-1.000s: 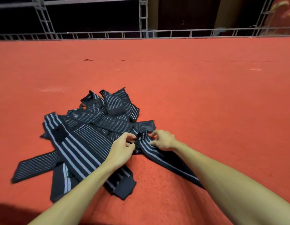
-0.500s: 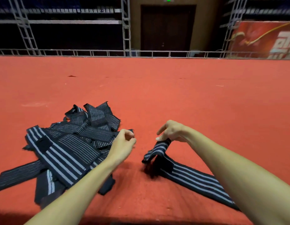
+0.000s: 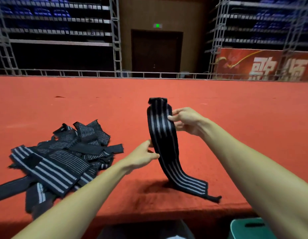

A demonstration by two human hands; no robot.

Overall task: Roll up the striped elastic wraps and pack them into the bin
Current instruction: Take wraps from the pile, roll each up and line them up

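One black elastic wrap with grey stripes stands lifted off the red surface, its lower end trailing on the cloth near the front edge. My right hand pinches the wrap near its top, right edge. Lower down, my left hand pinches its left edge. A pile of several more striped wraps lies tangled to the left of my left arm. A green bin shows at the bottom right, below the surface's front edge, mostly cut off.
The red cloth-covered surface stretches far back to a metal railing. Behind it stand scaffolding, a dark door and a red banner. The front edge of the surface runs just under my forearms.
My right hand has raised the wrap from the surface until it hangs upright. My left hand has moved right from the pile and taken hold of the wrap's edge. The view has tilted up.
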